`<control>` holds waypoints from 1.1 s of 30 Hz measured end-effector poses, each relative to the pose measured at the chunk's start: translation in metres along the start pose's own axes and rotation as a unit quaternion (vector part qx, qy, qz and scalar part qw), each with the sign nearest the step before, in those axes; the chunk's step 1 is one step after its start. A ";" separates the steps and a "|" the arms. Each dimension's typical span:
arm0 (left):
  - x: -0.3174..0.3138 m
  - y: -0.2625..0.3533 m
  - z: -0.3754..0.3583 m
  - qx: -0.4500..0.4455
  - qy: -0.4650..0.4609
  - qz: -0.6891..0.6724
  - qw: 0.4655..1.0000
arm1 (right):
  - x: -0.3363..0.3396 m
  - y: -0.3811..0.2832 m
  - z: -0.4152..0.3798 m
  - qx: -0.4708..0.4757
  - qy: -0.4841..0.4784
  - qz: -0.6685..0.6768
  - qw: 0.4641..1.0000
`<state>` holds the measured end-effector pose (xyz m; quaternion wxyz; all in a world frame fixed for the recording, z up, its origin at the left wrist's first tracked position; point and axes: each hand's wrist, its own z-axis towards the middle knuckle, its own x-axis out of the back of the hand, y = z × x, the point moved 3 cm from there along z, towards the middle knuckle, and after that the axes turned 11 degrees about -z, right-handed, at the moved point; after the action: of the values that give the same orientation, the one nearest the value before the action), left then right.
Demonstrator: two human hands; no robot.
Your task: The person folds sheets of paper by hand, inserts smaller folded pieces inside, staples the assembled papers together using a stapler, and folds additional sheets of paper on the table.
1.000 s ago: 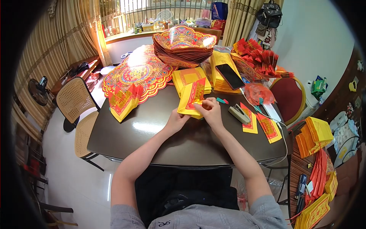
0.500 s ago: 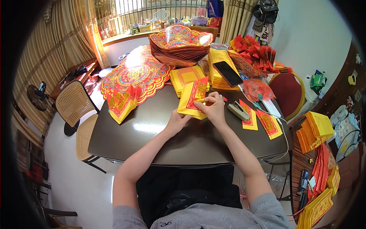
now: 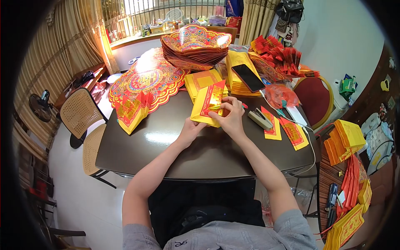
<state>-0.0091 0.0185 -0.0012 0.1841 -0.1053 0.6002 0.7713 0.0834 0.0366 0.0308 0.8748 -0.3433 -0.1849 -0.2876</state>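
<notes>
Above the middle of the dark table I hold a folded yellow paper (image 3: 200, 109) with a red and gold printed panel, its pointed red tip upward. My left hand (image 3: 193, 130) grips its lower left edge. My right hand (image 3: 230, 115) pinches the right side, thumb on the printed front. Just behind it lies a stack of yellow paper sheets (image 3: 204, 79). To the right of my right hand is a grey stapler (image 3: 260, 119), partly over a red and yellow paper (image 3: 273, 129). A second such paper (image 3: 294, 134) lies beside it.
Folded papers (image 3: 132, 114) stand at the table's left. Behind are a flat red ornate sheet (image 3: 148, 81), stacked ornate trays (image 3: 193, 52) and a phone (image 3: 248, 78). A white cable (image 3: 312, 156) hangs over the right edge. A side table (image 3: 329, 175) holds more paper bundles.
The folded paper has shifted slightly left and up and tilted a little, with both hands still on it. The whole view has moved very slightly.
</notes>
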 end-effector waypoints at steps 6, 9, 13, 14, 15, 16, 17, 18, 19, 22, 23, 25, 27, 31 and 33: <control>0.004 -0.006 0.003 0.016 0.005 -0.024 1.000 | -0.002 0.000 0.000 0.007 -0.021 -0.016 1.000; 0.004 -0.007 0.004 0.018 -0.007 -0.034 0.999 | -0.002 0.001 0.000 0.007 -0.024 -0.013 1.000; 0.003 -0.005 0.003 0.040 -0.018 -0.093 0.995 | -0.002 0.001 0.000 0.009 -0.040 -0.006 0.999; 0.002 -0.005 0.003 0.047 -0.020 -0.113 0.992 | -0.002 0.001 0.001 0.009 -0.046 -0.004 0.999; 0.002 -0.005 0.003 0.047 -0.020 -0.113 0.992 | -0.001 0.001 0.001 0.009 -0.047 -0.004 0.999; 0.001 -0.004 0.003 0.050 -0.025 -0.117 0.992 | -0.001 0.002 0.001 0.006 -0.057 0.003 0.998; 0.001 -0.004 0.003 0.054 -0.030 -0.121 0.991 | -0.001 0.003 0.002 0.003 -0.067 0.009 0.998; 0.001 -0.003 0.002 0.058 -0.036 -0.126 0.990 | -0.001 0.003 0.002 -0.001 -0.077 0.015 0.997; 0.000 -0.002 0.002 0.061 -0.041 -0.130 0.989 | -0.002 0.003 0.002 -0.004 -0.087 0.021 0.996; -0.002 0.001 0.000 0.066 -0.044 -0.131 0.988 | -0.002 0.004 0.003 -0.001 -0.090 0.017 0.996; -0.002 0.002 0.000 0.069 -0.046 -0.131 0.988 | -0.003 0.004 0.003 0.002 -0.092 0.015 0.996; -0.002 0.002 0.000 0.071 -0.047 -0.129 0.988 | -0.004 0.004 0.003 0.003 -0.092 0.015 0.996; 0.000 0.000 0.002 0.076 -0.039 -0.144 0.986 | -0.005 0.004 0.003 0.005 -0.092 0.012 0.996; 0.003 -0.002 0.003 0.083 -0.024 -0.149 0.985 | -0.008 0.003 0.002 0.007 -0.085 0.007 0.996; 0.003 -0.001 0.003 0.084 -0.006 -0.131 0.988 | -0.009 0.002 0.002 0.013 -0.078 0.006 0.997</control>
<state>-0.0117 0.0219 -0.0026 0.2952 -0.1624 0.6425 0.6883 0.0777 0.0426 0.0264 0.8636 -0.3549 -0.2544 -0.2521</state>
